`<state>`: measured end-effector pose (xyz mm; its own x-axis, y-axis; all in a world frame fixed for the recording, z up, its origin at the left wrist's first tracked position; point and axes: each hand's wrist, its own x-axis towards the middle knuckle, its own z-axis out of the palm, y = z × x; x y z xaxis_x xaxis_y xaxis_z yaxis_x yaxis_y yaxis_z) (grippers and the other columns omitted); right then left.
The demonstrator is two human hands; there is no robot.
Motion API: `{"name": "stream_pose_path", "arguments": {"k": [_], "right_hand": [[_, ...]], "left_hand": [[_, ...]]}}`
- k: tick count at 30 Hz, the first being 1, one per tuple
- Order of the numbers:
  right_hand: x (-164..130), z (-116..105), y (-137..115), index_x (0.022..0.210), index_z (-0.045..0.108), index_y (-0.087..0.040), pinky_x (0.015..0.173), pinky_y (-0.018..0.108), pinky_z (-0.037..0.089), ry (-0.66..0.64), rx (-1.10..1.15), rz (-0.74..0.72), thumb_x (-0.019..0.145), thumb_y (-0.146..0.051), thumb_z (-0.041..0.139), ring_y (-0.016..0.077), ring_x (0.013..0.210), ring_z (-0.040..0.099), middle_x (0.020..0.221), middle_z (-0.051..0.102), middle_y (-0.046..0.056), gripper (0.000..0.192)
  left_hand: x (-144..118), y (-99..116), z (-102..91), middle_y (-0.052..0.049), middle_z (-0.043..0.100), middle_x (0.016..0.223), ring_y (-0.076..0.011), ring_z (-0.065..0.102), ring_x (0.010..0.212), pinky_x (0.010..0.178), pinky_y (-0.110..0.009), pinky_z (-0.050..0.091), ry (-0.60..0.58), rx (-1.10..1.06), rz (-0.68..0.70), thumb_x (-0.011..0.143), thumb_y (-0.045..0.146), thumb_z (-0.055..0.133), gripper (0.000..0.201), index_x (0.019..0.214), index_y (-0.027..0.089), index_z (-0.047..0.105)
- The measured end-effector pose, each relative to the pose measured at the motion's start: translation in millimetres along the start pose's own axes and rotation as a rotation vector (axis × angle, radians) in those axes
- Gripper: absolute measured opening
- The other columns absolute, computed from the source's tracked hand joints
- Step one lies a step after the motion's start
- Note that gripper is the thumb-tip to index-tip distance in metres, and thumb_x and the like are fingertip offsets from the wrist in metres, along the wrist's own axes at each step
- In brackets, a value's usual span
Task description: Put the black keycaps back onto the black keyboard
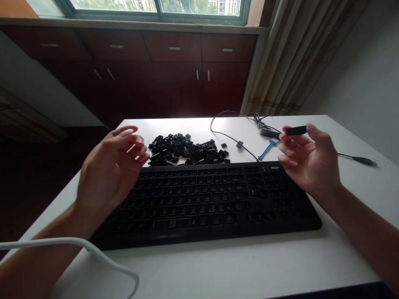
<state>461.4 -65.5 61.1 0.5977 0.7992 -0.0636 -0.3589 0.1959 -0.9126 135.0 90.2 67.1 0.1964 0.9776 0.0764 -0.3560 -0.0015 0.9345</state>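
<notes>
Pinching a long keycap (296, 131) between thumb and fingertips, the right hand (307, 162) lifts it above the stripped keyboard (205, 199); the left hand (112, 170) hovers open, empty, beside the keycap pile (187, 149).

I have one view only, from a camera worn on the head. It looks forward and down across the white table (218, 265), close above the black keyboard (205, 203), and faces the window (158, 8) and wooden cabinets (174, 74) beyond. Both forearms enter from the bottom corners. No second view shares this scene.
</notes>
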Motion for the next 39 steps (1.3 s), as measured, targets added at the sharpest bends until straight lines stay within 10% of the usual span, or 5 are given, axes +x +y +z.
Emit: {"name": "stream_pose_path", "arguments": {"k": [14,39], "right_hand": [[-3.9,2.1,-1.8,0.080,0.074,-0.025,0.037,0.028,0.020,-0.029,-0.057,-0.007,0.084,-0.049,0.062,0.0110,0.056,0.033,0.086,0.061,0.005,0.028],[-6.9,4.2,-2.0,0.079,0.076,-0.023,0.038,0.028,0.019,-0.021,-0.023,0.007,0.083,-0.048,0.061,0.0106,0.059,0.033,0.093,0.062,0.006,0.030]], "left_hand": [[43.2,-3.5,-46.5,0.005,0.032,0.059,-0.0082,0.030,0.054,0.055,-0.026,0.028,0.151,0.069,0.010,0.082,0.029,0.060,0.025,0.072,0.018,0.040],[39.7,-15.0,-44.7,0.004,0.037,0.058,-0.0084,0.034,0.056,0.056,-0.026,0.030,0.124,0.111,-0.023,0.084,0.027,0.060,0.025,0.069,0.017,0.042]]}}
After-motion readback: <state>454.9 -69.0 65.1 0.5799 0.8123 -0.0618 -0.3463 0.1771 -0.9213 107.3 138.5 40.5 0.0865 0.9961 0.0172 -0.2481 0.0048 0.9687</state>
